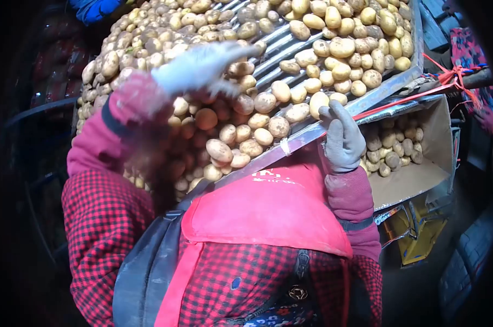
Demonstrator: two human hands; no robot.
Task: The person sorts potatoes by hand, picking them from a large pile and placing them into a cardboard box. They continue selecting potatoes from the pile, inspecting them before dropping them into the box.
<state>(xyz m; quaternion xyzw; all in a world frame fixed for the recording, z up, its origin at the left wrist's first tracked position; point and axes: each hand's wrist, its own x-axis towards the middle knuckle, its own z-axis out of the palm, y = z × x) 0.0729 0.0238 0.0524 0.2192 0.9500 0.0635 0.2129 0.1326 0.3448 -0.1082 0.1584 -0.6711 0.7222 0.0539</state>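
My left hand [200, 68], in a pale glove and blurred by motion, reaches over a heap of potatoes [219, 150]. Its fingers are stretched out with the thumb apart, and I see nothing held in it. At the near metal edge of the sorting table [311, 132] is my right hand [344, 139], also gloved. Its fingers are apart and point upward, the tips beside a yellow potato [318, 103]. No grip on that potato shows. Between the two hands, several potatoes lie over metal rollers [276, 60].
A cardboard box [429, 177] holding potatoes stands to the right below the table edge. A red cord [404, 101] runs along that edge to a pole [475, 80]. Blue cloth [94, 10] shows at the far left, and a yellow container [423, 231] sits below the box.
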